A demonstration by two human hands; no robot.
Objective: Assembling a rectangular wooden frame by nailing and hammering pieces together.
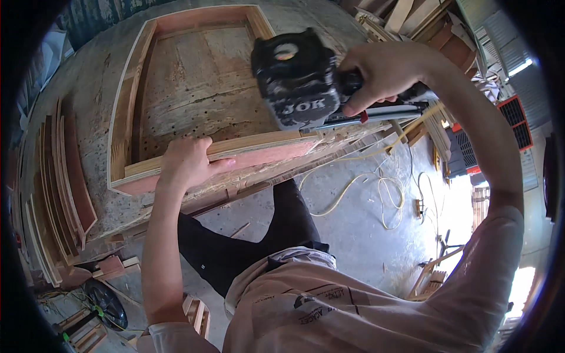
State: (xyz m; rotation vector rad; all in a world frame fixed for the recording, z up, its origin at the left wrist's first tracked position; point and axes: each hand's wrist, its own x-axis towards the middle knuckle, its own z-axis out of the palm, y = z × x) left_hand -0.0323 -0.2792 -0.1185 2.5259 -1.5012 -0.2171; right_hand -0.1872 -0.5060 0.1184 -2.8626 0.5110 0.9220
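My left hand (189, 162) grips the near rail of a rectangular wooden frame (235, 141). Its fingers are over the rail's top and the thumb lies along the outer face. The frame lies on a worn wooden workbench (212, 76) and is made of pale rails with reddish board faces. In my right hand (388, 70) is a black nail gun (297, 79), held by its handle. Its body is over the near right corner of the frame, and its long magazine points right. Whether its nose touches the wood is hidden.
Thin wood strips (62, 182) are stacked on the bench's left side. A yellow hose (335, 203) loops over the concrete floor (365, 247) by my legs. Wood offcuts (406, 20) are piled at the far right. A black wheel-like thing (106, 303) stands at lower left.
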